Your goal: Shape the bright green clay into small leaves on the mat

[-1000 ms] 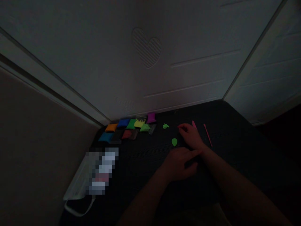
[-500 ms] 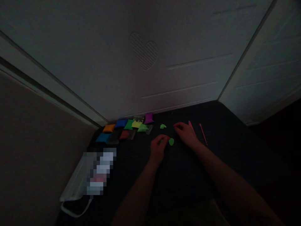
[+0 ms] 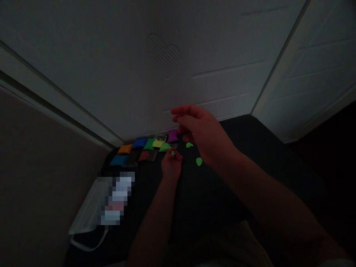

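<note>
My left hand is just above the dark table beside the packets, its fingers curled round a small bit of green clay. Raised high over the table, my right hand has its fingers loosely bent and apart, with nothing visible in them. A flat green clay piece, rounded with a point, lies on the table below the right wrist. Farther back, an irregular lump of light green clay sits close to the right fingers. My right hand and forearm cover the spot where the pink tools lay.
Clay packets stand in rows at the back left, among them orange, blue, purple and red. A white strapped item lies at the left edge by a blurred patch. A white wall rises behind the table.
My right hand has lifted from the table toward the camera and now hides the pink tools. My left hand has moved left, away from the flat green piece, toward the packets.
</note>
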Motion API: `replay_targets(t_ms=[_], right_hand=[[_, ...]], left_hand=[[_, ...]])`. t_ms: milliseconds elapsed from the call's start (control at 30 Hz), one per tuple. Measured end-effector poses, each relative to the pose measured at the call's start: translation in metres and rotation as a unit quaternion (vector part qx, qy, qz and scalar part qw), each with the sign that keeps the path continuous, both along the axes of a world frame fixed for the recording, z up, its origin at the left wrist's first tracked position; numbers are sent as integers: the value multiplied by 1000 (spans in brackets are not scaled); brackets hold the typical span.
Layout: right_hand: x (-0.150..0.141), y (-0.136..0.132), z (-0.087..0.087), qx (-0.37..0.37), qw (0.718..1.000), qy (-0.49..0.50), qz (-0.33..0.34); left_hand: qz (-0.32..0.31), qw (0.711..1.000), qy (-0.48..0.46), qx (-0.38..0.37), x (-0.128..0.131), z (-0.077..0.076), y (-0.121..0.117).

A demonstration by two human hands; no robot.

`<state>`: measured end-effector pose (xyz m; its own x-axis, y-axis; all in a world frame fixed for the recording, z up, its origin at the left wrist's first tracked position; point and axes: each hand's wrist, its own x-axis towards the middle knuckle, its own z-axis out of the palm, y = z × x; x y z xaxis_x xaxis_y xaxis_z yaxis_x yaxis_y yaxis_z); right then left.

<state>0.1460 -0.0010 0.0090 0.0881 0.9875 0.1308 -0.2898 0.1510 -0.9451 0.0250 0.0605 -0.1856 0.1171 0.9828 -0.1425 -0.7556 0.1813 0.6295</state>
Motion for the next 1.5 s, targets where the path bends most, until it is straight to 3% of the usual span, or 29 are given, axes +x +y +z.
replay_targets(t_ms=[267,367,433,533,667,733,800,967,1167,1267,1400,1500], right_hand=[[-9,-2,6,19,999,-30,3],[-6,1,-7,15,998,-58,-9],[1,6,-31,19,995,-98,-29],[17,17,-83,30,976,-190,-103],[38,30,-152,-76,959,-242,-126],[45,34,-174,-96,957,-241,-129],[49,37,-185,-107,958,-237,-124],[52,41,-190,-110,963,-229,-94],[50,34,-191,-89,958,-258,-84],[46,26,-186,-19,943,-320,-88],[38,16,-174,123,900,-412,-64],[34,10,-169,168,871,-460,-38]], left_hand=[[-5,999,47,-1,4,-13,5],[-17,997,77,0,8,-8,1],[-38,994,101,8,10,-3,-4],[-81,985,152,18,12,5,-11],[-92,977,192,28,13,8,-15],[-94,975,199,27,14,8,-14],[-101,972,210,20,14,8,-13],[-135,964,229,16,15,9,-14],[-108,973,202,6,12,12,-15],[-117,974,192,5,11,13,-16],[-146,973,180,19,10,14,-19],[-159,973,166,35,10,15,-23]])
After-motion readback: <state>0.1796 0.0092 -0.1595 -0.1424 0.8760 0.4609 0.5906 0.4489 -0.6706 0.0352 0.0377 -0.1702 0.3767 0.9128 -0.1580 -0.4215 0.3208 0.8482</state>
